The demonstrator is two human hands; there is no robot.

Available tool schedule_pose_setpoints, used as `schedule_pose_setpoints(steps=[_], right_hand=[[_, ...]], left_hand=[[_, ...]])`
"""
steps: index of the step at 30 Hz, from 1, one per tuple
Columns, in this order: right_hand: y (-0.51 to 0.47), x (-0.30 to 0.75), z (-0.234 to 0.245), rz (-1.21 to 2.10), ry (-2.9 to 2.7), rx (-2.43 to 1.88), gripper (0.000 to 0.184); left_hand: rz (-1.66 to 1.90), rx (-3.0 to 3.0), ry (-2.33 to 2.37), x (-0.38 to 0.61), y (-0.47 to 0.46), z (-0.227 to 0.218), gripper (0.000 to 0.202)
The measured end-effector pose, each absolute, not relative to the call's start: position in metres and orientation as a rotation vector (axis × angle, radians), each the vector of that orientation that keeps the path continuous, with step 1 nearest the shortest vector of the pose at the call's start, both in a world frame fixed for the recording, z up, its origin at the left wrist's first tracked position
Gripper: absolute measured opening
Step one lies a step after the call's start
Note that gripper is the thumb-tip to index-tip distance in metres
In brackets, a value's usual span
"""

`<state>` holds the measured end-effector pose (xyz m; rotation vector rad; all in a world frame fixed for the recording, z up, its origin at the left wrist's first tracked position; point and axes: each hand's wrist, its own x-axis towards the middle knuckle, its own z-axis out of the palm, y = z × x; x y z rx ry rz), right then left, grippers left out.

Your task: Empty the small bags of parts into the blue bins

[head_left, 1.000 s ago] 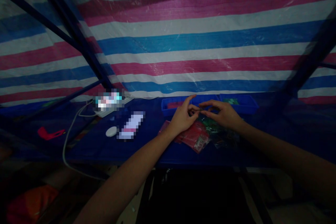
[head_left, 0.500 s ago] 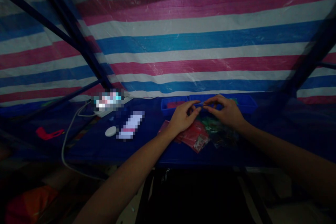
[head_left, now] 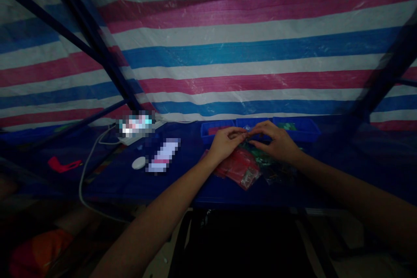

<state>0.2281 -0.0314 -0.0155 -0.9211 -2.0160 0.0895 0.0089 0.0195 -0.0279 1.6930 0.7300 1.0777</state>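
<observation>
My left hand [head_left: 224,143] and my right hand [head_left: 275,141] meet fingertip to fingertip above the dark blue table [head_left: 169,182]. Both are pinched closed on a tiny piece between them, too small and dim to name. Under the hands lie small plastic bags: red ones [head_left: 243,167] below the left hand, green and dark ones [head_left: 272,167] below the right. Just behind the fingers stands a row of blue trays [head_left: 301,128].
A white power strip [head_left: 137,132] with a white cable [head_left: 85,169] lies at the back left. Near it are a small white round thing [head_left: 139,163], a blurred flat item [head_left: 162,155] and a red object [head_left: 63,164]. A striped tarpaulin [head_left: 247,52] and dark poles [head_left: 97,47] close the back.
The hands rose toward the trays half a second ago and have now come a little lower and closer, with the left fingers curled tighter into the pinch.
</observation>
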Motion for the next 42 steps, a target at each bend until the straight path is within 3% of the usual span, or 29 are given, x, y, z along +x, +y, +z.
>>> schedule_pose_setpoints(steps=[5, 10, 14, 18, 23, 29, 35, 38, 42], right_hand=[[-0.032, 0.227, -0.013, 0.086, -1.886, -0.976, 0.02], [-0.023, 0.23, -0.021, 0.387, -1.755, -1.019, 0.043], [-0.019, 0.234, -0.025, 0.519, -1.79, -1.094, 0.029], [-0.024, 0.234, -0.018, 0.335, -1.781, -1.129, 0.022], [-0.028, 0.232, -0.013, 0.118, -1.926, -0.94, 0.009], [-0.024, 0.234, -0.019, 0.115, -1.986, -0.898, 0.011], [-0.024, 0.234, -0.017, 0.494, -1.941, -0.926, 0.021], [-0.025, 0.235, -0.012, 0.394, -1.875, -0.971, 0.023], [-0.021, 0.245, -0.01, 0.012, -1.829, -1.051, 0.031]], left_hand=[[1.119, 1.679, 0.792, 0.009, 0.019, -0.026, 0.027], [1.099, 1.752, 0.66, 0.013, 0.017, -0.029, 0.025], [1.138, 1.822, 0.621, 0.014, 0.014, -0.028, 0.046], [1.124, 2.082, 0.809, 0.009, 0.009, -0.02, 0.038], [1.049, 2.057, 0.688, 0.007, 0.006, -0.016, 0.037], [1.18, 1.956, 0.698, 0.009, 0.015, -0.021, 0.027], [1.18, 2.004, 0.662, 0.008, 0.016, -0.024, 0.019], [1.215, 2.121, 0.725, 0.007, 0.014, -0.02, 0.018], [1.237, 2.244, 0.835, 0.006, 0.014, -0.017, 0.019]])
